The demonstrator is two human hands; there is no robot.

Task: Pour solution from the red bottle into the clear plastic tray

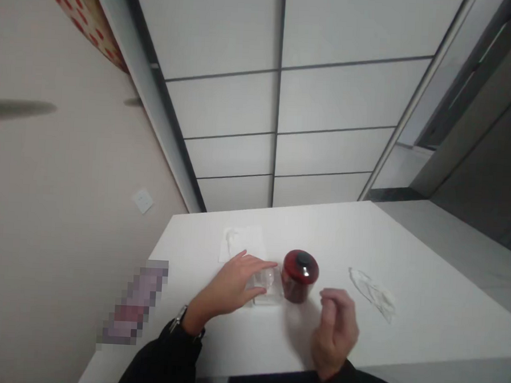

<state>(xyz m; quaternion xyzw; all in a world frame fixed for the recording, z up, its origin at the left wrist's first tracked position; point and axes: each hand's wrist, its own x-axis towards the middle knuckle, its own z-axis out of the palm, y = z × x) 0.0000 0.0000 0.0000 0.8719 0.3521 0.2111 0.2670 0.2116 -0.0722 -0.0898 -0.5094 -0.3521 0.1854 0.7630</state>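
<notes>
My left hand (237, 282) reaches over a clear plastic container (271, 292), its fingers spread and the thumb apart from them. Just right of that container stands a dark red, rounded jar (298, 276) with a glossy lid and a black knob. On the jar's right side, nearer to me, my right hand (336, 333) is raised with its fingers curled toward the thumb. Whatever its fingertips may hold is too small to make out. The two hands are apart, and neither clearly grips the jar.
A white sheet (246, 241) with a small pale item lies behind my left hand. Crumpled clear plastic (373, 294) rests at the right on the white table (331, 227). A blurred-out purplish object (136, 305) is at the left edge. White cabinet panels rise behind.
</notes>
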